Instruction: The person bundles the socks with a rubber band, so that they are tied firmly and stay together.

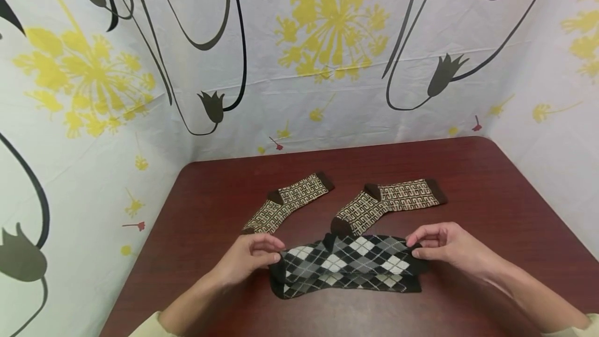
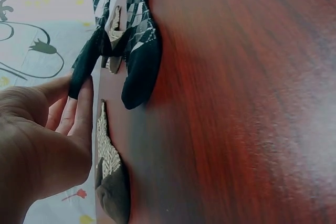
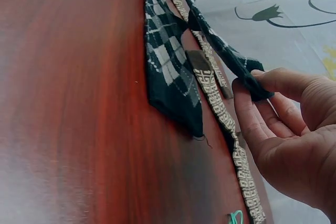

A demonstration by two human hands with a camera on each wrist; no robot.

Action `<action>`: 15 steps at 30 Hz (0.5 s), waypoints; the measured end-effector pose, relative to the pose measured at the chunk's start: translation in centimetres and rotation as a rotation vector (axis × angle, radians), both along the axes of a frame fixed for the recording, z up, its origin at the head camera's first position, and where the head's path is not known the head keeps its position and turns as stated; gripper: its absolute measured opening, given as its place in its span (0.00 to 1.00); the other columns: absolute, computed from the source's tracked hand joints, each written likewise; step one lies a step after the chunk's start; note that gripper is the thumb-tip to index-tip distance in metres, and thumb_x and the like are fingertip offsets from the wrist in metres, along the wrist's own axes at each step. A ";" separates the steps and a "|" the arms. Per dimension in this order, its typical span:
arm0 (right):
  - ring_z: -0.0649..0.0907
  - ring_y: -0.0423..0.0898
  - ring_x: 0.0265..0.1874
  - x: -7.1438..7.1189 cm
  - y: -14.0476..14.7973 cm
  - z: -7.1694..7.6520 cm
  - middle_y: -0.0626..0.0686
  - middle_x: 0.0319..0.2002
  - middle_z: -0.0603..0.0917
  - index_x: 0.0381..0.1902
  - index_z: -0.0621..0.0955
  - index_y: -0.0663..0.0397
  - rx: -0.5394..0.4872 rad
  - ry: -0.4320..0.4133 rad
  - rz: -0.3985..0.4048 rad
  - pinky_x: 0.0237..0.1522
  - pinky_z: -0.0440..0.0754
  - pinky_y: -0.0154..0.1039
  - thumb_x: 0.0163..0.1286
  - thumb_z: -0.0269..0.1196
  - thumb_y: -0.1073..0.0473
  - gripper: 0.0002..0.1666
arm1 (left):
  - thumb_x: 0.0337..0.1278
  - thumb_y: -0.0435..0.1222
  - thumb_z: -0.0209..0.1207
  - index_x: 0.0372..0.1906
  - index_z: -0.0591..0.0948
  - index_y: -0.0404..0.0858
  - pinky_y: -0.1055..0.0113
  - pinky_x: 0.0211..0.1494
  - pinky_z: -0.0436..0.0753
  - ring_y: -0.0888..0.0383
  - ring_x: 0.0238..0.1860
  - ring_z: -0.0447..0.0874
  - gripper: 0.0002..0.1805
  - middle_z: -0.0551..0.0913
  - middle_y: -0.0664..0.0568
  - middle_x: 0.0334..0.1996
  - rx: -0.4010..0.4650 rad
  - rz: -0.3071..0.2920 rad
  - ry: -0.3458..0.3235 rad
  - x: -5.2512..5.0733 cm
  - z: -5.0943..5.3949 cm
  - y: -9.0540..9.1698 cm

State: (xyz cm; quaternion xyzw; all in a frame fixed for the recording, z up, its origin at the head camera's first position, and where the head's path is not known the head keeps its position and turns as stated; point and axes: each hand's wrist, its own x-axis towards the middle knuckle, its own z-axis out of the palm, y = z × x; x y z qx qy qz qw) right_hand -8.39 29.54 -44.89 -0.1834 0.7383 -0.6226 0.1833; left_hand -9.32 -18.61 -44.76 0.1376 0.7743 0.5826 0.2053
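Note:
Two black, grey and white argyle socks are near the front of the table, one above the other. My left hand [image 1: 243, 260] pinches the left end of the upper argyle sock [image 1: 361, 246] between thumb and fingers. At its other end, the right hand [image 1: 451, 246] pinches the dark tip. The right wrist view shows this sock [image 3: 226, 48] raised and stretched between the hands. Below it the lower argyle sock [image 1: 351, 281] lies flat on the table, partly covered in the head view. Its dark toe [image 2: 142, 72] shows in the left wrist view.
Behind the argyle socks, two brown-and-cream patterned socks [image 1: 299, 196] [image 1: 407, 196] lie on the dark red wooden table [image 1: 224, 183]. A small green loop [image 3: 236, 217] appears at the bottom of the right wrist view. Flower-printed cloth [image 1: 299, 103] surrounds the table's back and sides.

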 end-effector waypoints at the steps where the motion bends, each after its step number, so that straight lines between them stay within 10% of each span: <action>1: 0.88 0.37 0.43 0.2 0.0 -0.1 0.46 0.46 0.90 0.49 0.84 0.73 0.002 -0.002 0.004 0.45 0.85 0.31 0.73 0.66 0.72 0.09 | 0.67 0.30 0.69 0.55 0.86 0.30 0.65 0.46 0.88 0.54 0.46 0.90 0.15 0.89 0.41 0.50 -0.003 -0.005 0.004 0.1 0.0 -0.1; 15: 0.86 0.35 0.37 1.5 0.0 -1.4 0.50 0.40 0.91 0.49 0.84 0.73 0.030 -0.014 0.064 0.39 0.84 0.32 0.73 0.66 0.72 0.10 | 0.66 0.29 0.70 0.54 0.86 0.30 0.69 0.49 0.86 0.56 0.47 0.90 0.14 0.88 0.40 0.50 0.005 -0.064 0.018 1.2 -1.1 -0.5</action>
